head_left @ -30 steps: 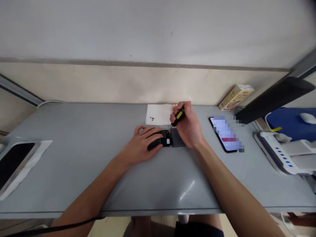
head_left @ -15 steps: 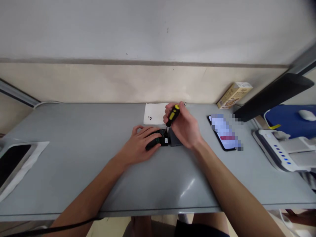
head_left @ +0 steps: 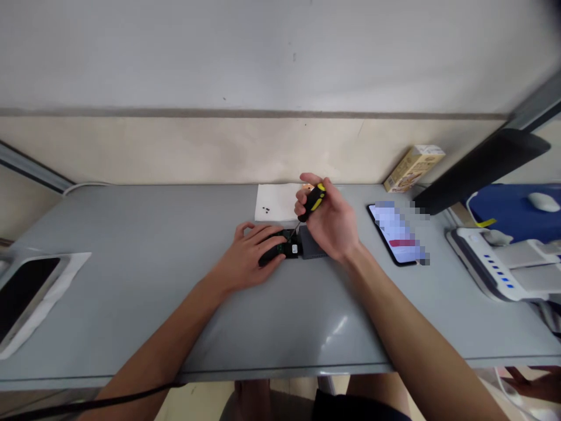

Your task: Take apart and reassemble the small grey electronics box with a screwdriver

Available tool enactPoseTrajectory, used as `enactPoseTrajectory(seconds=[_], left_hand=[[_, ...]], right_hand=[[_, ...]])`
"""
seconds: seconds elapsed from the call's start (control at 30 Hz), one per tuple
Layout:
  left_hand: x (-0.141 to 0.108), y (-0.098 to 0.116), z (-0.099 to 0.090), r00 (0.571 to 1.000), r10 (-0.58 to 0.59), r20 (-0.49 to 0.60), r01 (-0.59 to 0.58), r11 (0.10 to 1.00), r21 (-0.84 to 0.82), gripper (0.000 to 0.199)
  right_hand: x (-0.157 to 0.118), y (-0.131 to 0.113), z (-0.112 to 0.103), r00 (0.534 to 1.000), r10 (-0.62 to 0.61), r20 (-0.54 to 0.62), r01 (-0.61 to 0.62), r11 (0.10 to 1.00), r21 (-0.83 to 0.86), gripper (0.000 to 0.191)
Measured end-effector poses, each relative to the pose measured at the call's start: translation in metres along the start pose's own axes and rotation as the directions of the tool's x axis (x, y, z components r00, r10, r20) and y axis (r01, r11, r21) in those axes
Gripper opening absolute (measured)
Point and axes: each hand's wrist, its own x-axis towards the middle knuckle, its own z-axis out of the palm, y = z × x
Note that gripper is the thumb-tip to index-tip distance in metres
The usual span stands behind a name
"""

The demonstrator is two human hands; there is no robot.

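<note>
My left hand (head_left: pixel 255 254) is wrapped over a small black device (head_left: pixel 293 249) on the desk, pressing it down. A green patch and a small white label show on the device. In my right hand (head_left: pixel 331 225) is a screwdriver (head_left: pixel 314 202) with a black and yellow handle. Its thin shaft slants down to the left, and the tip meets the device beside my left fingers. A dark grey box (head_left: pixel 310 244) lies just right of the device, partly under my right hand. Behind, a white sheet of paper (head_left: pixel 277 199) carries several tiny dark screws (head_left: pixel 266 209).
A phone (head_left: pixel 394 234) with a lit screen lies to the right. Beyond it are a carton (head_left: pixel 414 169), a dark monitor-like panel (head_left: pixel 482 169), a white power strip (head_left: pixel 491 266) and a white mouse (head_left: pixel 543 202). A black-screened device (head_left: pixel 30 292) on white paper sits at far left.
The screwdriver handle has tilted slightly right in my right hand, and its fingers have loosened and shifted on it. My left hand stays on the device. The view has shifted a little.
</note>
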Motion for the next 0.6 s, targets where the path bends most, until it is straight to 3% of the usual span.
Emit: enactPoseTrajectory(seconds=[0.1,0.2,0.27,0.33,0.43,0.6], left_hand=[[-0.001,0.0,0.0,1.0,0.001,-0.002,-0.001,1.0,0.008,0.027],[-0.001,0.001,-0.001,1.0,0.01,0.0,-0.01,1.0,0.024,0.026],[-0.001,0.002,-0.001,1.0,0.016,0.004,-0.017,0.999,0.034,0.027],[0.0,0.002,-0.002,1.0,0.015,0.006,-0.016,0.999,0.04,0.027],[0.0,0.002,-0.004,1.0,0.012,0.017,-0.013,0.999,0.049,0.028],[0.0,0.0,-0.003,1.0,0.011,0.018,-0.012,0.999,0.052,0.028]], right_hand=[[0.0,0.002,-0.006,1.0,-0.011,0.013,0.011,1.0,-0.009,0.032],[0.001,0.007,-0.011,0.994,-0.105,-0.042,0.093,0.971,-0.221,0.039],[0.001,0.008,-0.012,0.973,-0.227,-0.049,0.182,0.876,-0.447,0.039],[0.0,0.009,-0.013,0.945,-0.326,0.015,0.263,0.733,-0.628,0.034],[0.002,0.01,-0.016,0.935,-0.354,0.034,0.261,0.616,-0.743,0.033],[0.011,0.017,-0.036,0.871,-0.346,-0.349,0.087,0.807,-0.584,0.043]])
